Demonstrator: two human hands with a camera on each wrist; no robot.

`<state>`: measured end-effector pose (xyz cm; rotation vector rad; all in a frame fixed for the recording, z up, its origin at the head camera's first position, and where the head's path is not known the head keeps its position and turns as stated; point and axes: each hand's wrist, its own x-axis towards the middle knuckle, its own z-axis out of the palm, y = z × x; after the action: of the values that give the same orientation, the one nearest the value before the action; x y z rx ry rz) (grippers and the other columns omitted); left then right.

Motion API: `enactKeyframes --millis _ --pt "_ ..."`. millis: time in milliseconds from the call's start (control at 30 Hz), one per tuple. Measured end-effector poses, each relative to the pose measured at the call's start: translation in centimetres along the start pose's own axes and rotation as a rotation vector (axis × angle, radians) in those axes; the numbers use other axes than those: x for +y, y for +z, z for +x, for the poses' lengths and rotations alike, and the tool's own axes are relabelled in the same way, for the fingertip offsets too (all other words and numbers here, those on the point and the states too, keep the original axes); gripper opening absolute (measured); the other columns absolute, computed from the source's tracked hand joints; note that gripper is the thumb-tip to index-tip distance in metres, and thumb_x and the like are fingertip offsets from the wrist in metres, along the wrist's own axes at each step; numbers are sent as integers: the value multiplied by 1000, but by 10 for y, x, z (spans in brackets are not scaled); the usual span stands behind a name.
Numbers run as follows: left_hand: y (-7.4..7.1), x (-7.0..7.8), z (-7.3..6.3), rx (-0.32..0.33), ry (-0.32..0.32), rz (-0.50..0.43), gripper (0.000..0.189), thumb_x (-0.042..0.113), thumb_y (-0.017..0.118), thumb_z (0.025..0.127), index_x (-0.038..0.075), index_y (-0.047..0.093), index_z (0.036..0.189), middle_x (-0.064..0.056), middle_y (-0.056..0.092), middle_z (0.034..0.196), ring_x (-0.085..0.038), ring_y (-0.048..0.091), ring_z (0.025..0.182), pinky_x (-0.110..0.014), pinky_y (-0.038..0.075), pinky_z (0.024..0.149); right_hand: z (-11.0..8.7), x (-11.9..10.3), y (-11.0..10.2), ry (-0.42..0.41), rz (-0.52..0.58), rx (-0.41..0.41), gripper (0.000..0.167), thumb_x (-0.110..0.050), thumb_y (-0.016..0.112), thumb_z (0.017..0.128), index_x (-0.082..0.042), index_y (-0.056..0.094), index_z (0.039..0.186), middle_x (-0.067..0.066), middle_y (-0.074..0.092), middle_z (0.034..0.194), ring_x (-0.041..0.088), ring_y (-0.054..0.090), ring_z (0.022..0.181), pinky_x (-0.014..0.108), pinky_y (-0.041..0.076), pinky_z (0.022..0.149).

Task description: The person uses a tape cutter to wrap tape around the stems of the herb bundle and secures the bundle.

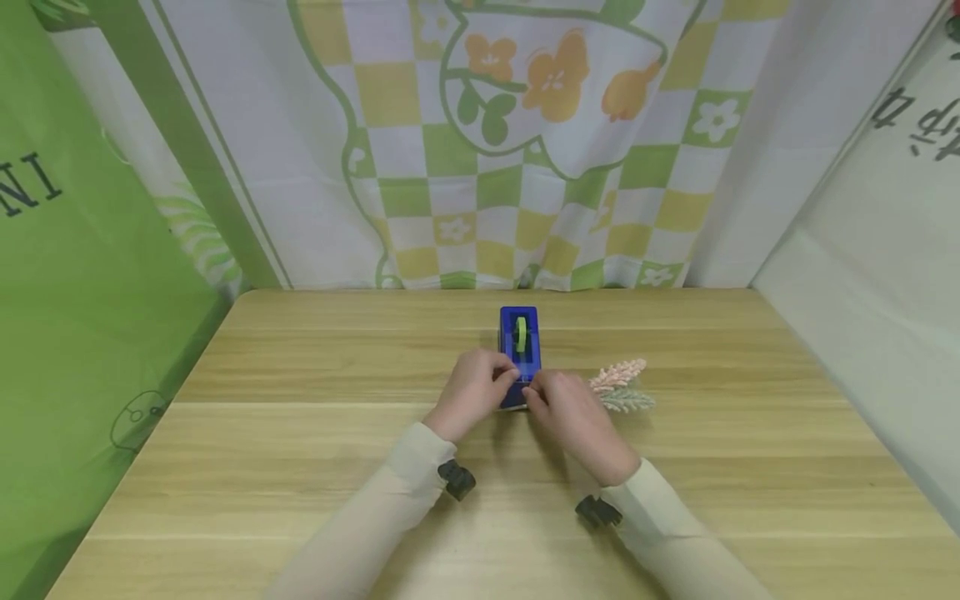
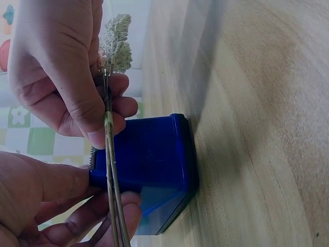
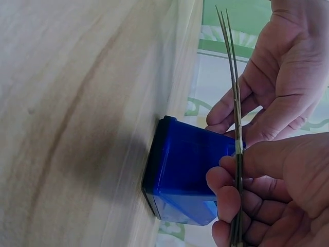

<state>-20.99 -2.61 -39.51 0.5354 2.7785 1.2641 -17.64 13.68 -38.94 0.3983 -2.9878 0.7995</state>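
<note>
A blue tape dispenser [image 1: 529,350] with a yellow-green roll [image 1: 521,334] stands on the table. My right hand [image 1: 573,412] pinches the thin stems [image 3: 239,177] of an artificial flower sprig with pink [image 1: 618,375] and pale green [image 1: 630,401] heads. A clear, shiny tape band [image 2: 108,119] sits around the stems by the right thumb. My left hand [image 1: 472,392] is at the dispenser's front end, its thumb against the blue lip and curled fingers beside it. The bare stem ends cross in front of those fingers in the left wrist view.
The wooden table [image 1: 300,367] extends around both hands. A checked, flowered curtain [image 1: 525,208] hangs behind it. Green cloth [image 1: 97,275] covers the left side and white cloth [image 1: 877,275] the right.
</note>
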Motion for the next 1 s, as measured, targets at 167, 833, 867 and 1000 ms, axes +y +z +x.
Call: enactKeyframes --millis 167,833,867,1000 --pt "-1 0 0 5 6 -10 18 11 64 103 2 79 98 -12 79 96 -9 58 67 -17 46 59 0 1 0 -18 3 4 34 -10 66 100 -11 53 68 -1 48 61 11 43 54 22 33 50" --pt "-2 1 -2 2 4 -25 19 11 64 103 1 79 96 -13 79 93 -8 56 64 -16 43 57 2 4 -2 -41 -5 -38 31 -9 67 98 -11 56 69 0 51 62 11 44 56 22 36 52" --pt "-2 1 -2 1 8 -26 19 11 64 103 1 79 96 -13 79 93 -8 56 65 -16 43 57 2 4 -2 -44 -8 -40 31 -8 67 98 -11 56 70 0 51 63 11 44 56 22 36 52" --pt "-2 0 -2 5 20 -24 18 10 65 103 1 79 96 -13 79 95 -8 57 68 -16 45 60 1 7 -1 -76 -6 -42 28 -7 69 97 -10 58 71 0 55 65 11 46 58 22 38 54"
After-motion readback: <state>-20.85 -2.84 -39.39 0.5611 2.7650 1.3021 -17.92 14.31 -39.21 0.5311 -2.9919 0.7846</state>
